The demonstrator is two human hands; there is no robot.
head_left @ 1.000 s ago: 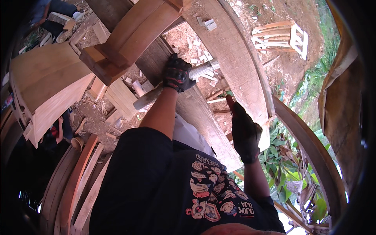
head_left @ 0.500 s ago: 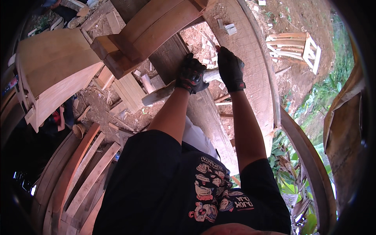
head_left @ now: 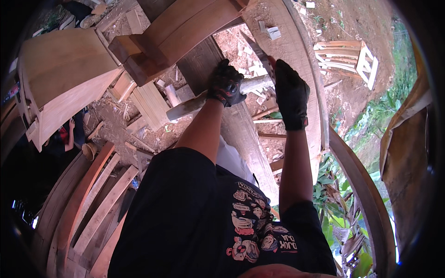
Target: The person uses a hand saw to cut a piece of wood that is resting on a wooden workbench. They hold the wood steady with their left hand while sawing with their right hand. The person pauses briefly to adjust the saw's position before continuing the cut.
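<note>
My left hand [head_left: 226, 85], in a black glove, is closed around a rough wooden stick [head_left: 185, 107], pressing it against the boards. The stick runs slantwise to both sides of my fist, its pale right end [head_left: 256, 84] reaching toward my right hand. My right hand [head_left: 292, 92], also gloved in black, grips a hand saw by its reddish handle. The tapered saw blade [head_left: 259, 52] points up and left, close to the stick's right end. Whether its teeth touch the wood I cannot tell. A plank [head_left: 248, 139] slopes down under the stick toward my body.
A curved wooden piece [head_left: 194, 28] with a blocky end stands just beyond my left hand. On the right runs a wide curved board [head_left: 303, 74]. Slatted wooden frames [head_left: 99, 204] stand at left. A small slatted frame [head_left: 345, 58] lies on the soil. Another person's arm [head_left: 70, 136] shows at left.
My right hand has moved right and toward me, drawing the saw back so that more of its blade shows. My left hand keeps its hold on the stick.
</note>
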